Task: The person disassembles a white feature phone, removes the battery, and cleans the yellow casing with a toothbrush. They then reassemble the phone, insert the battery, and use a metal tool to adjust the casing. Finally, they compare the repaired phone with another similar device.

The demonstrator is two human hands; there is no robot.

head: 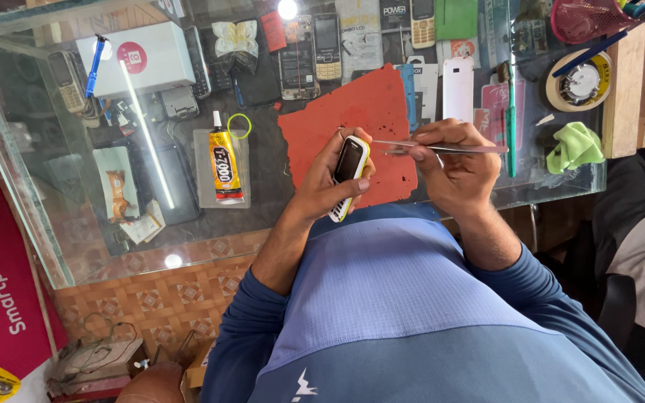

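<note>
- Head view: a small phone (349, 173), long axis upright, is gripped by the left hand (330, 183).
- Tweezers (442, 147) are pinched in the right hand (453, 168), tips pointed left at the phone's top.

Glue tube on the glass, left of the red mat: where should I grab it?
Grip the glue tube across its wide yellow body, coming from above. It lies flat, nozzle pointing away from the person, with both long sides free; the thin white nozzle offers little hold.

Bright even daylight, lamp glare streaks on the glass counter (76, 224), sharp focus, slight wide-angle bending at edges
</note>
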